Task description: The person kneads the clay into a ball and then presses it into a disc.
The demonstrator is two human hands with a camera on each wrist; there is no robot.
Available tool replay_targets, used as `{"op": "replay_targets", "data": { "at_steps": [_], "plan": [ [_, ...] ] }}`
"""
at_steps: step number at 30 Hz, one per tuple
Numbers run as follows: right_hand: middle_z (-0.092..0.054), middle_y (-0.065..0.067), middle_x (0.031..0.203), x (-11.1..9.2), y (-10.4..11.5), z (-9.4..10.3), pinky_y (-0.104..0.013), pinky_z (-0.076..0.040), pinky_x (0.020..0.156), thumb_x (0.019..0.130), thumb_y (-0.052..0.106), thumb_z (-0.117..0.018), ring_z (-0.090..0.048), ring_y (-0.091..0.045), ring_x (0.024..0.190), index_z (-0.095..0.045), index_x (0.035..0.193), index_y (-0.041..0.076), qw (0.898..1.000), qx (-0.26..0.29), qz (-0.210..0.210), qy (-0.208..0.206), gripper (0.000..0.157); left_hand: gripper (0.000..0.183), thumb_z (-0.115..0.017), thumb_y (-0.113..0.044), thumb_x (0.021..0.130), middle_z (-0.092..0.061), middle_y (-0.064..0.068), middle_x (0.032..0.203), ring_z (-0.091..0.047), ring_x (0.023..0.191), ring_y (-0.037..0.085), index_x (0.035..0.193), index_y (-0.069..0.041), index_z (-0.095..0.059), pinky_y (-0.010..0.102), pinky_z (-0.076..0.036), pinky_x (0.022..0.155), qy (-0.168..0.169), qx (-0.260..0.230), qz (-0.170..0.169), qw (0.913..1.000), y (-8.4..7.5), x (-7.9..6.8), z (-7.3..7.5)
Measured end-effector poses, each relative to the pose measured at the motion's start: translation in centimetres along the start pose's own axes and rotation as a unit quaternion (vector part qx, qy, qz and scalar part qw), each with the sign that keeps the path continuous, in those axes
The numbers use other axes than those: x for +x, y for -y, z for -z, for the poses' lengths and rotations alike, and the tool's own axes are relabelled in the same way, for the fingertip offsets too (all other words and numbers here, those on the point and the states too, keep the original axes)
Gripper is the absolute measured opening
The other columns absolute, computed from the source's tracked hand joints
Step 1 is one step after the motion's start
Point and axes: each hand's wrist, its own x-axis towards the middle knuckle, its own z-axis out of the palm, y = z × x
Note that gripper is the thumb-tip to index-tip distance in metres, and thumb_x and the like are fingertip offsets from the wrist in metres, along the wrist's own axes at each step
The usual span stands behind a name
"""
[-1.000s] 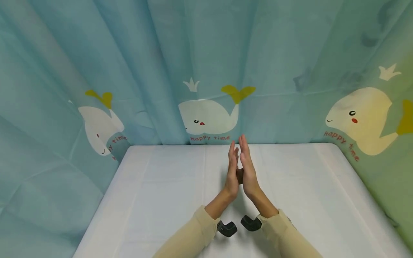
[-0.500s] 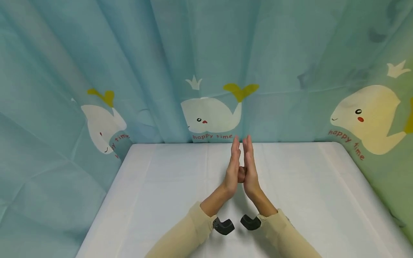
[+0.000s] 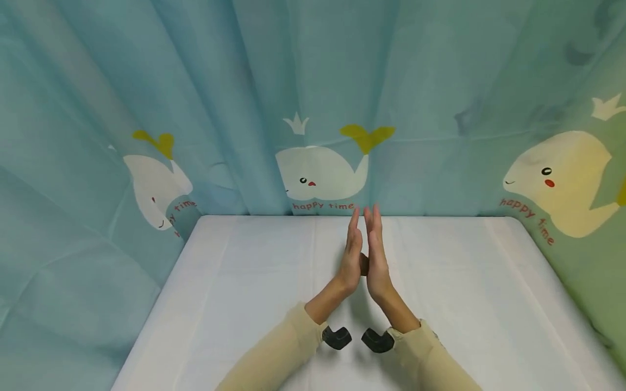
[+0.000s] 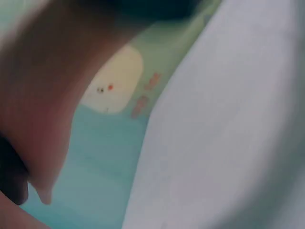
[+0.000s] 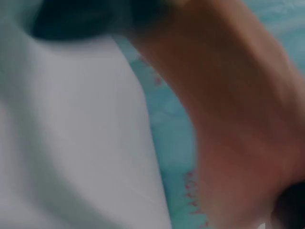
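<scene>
A small dark brown lump sits between my two palms, above the white table; most of it is hidden. Its exact kind cannot be told. My left hand presses on it from the left with straight fingers pointing up and away. Facing it, my right hand presses from the other side, its fingers straight too. The fingertips of both hands stand close together with a narrow gap. In the left wrist view the lump shows as a dark shape beside the palm, and the right wrist view shows the dark lump at the lower right.
A white-covered table lies under the hands. Behind and beside it hangs a blue-green curtain printed with white whales. Black camera mounts stick out from both wrists, close to each other, below beige sleeves.
My palms have shifted slightly against each other, and the lump between them shows a different side. A slight shift of the head view has moved the background rightward. The lump stays between the palms.
</scene>
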Motion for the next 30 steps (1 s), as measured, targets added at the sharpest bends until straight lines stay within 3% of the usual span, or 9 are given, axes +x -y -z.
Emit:
{"op": "replay_targets", "data": {
  "at_steps": [2,6,10,14,18,20,26,28,30],
  "plan": [
    [-0.006,0.012,0.171,0.5,-0.1,0.7,-0.026,-0.039,0.097,0.111,0.045,-0.016,-0.038,-0.003,0.139,0.001,0.164,0.044,1.0,0.009,-0.006,-0.007,0.055,0.06,-0.013,-0.047,0.111,-0.002,0.0,0.172,-0.045,0.121,-0.001,0.167,-0.028,-0.001,0.023,-0.042,0.08,0.013,-0.007,0.008,0.9999,-0.4,-0.6,-0.5],
    [-0.001,0.01,0.172,1.0,-0.6,1.7,-0.017,-0.035,0.056,0.112,0.044,-0.014,-0.035,-0.004,0.141,0.003,0.164,0.044,1.0,0.016,0.001,0.003,0.055,0.059,-0.011,-0.046,0.111,-0.003,-0.001,0.172,-0.042,0.118,0.0,0.167,-0.03,-0.001,0.02,-0.037,0.071,0.016,-0.013,0.017,0.9996,-1.4,-1.5,-1.0],
    [0.002,0.006,0.172,0.7,-1.4,1.7,-0.013,-0.04,0.07,0.112,0.044,-0.011,0.001,-0.007,0.156,0.005,0.164,0.041,0.999,0.024,0.007,0.024,0.054,0.06,-0.008,-0.046,0.111,-0.002,-0.002,0.172,-0.025,0.15,0.015,0.167,-0.026,0.0,0.033,-0.033,0.112,0.011,-0.012,-0.003,0.9999,-2.4,-1.6,-0.8],
    [-0.003,0.007,0.172,-0.1,-1.6,0.8,-0.014,-0.037,0.062,0.112,0.046,-0.009,-0.039,0.001,0.135,0.002,0.165,0.041,0.999,0.02,-0.005,0.025,0.054,0.061,-0.006,-0.045,0.111,0.001,0.0,0.172,0.0,0.158,0.02,0.167,-0.023,0.001,0.047,-0.004,0.125,-0.002,-0.019,-0.02,0.9996,-2.9,-0.8,-0.3],
    [-0.005,0.009,0.172,-0.9,-1.3,-0.3,-0.029,-0.031,0.109,0.112,0.041,-0.01,-0.04,0.001,0.135,-0.001,0.166,0.036,0.999,-0.009,0.001,0.039,0.055,0.061,-0.011,-0.043,0.112,-0.002,0.0,0.173,-0.004,0.158,0.018,0.167,-0.019,-0.002,0.049,-0.004,0.125,-0.035,0.003,-0.048,0.9982,-2.6,0.4,0.3],
    [-0.006,0.009,0.172,-1.0,-0.9,-0.5,-0.045,-0.008,0.122,0.113,0.039,-0.01,-0.003,-0.004,0.155,-0.001,0.166,0.033,0.999,-0.011,0.013,0.039,0.055,0.061,-0.013,-0.045,0.112,-0.003,-0.002,0.172,-0.005,0.157,0.017,0.167,-0.019,-0.004,0.051,-0.006,0.125,-0.039,0.038,-0.053,0.9971,-2.1,0.7,0.4],
    [-0.01,0.009,0.172,0.4,0.8,0.0,-0.053,0.001,0.122,0.112,0.045,-0.015,-0.003,-0.013,0.157,-0.002,0.166,0.036,0.999,-0.003,0.038,0.016,0.056,0.064,-0.014,-0.052,0.111,-0.008,-0.004,0.172,-0.029,0.149,0.011,0.167,-0.022,-0.008,0.049,-0.026,0.118,-0.019,0.125,-0.036,0.9913,-0.8,-0.3,-0.1],
    [-0.009,0.01,0.171,0.9,0.9,0.4,-0.045,-0.012,0.121,0.111,0.047,-0.017,-0.002,-0.012,0.157,-0.001,0.165,0.038,0.999,0.0,0.033,0.018,0.057,0.063,-0.014,-0.052,0.11,-0.022,0.0,0.167,-0.06,0.109,0.009,0.167,-0.026,-0.007,0.037,-0.047,0.092,-0.013,0.086,-0.021,0.996,-0.8,-0.8,-0.3],
    [-0.008,0.011,0.171,1.2,0.8,0.9,-0.037,-0.019,0.115,0.111,0.047,-0.017,0.0,-0.01,0.157,-0.001,0.165,0.04,1.0,0.005,0.024,0.014,0.057,0.061,-0.015,-0.052,0.111,-0.019,-0.002,0.168,-0.057,0.084,0.004,0.167,-0.031,-0.005,0.027,-0.047,0.073,0.0,0.041,-0.005,0.9991,-1.2,-1.2,-0.5]
  ]
}}
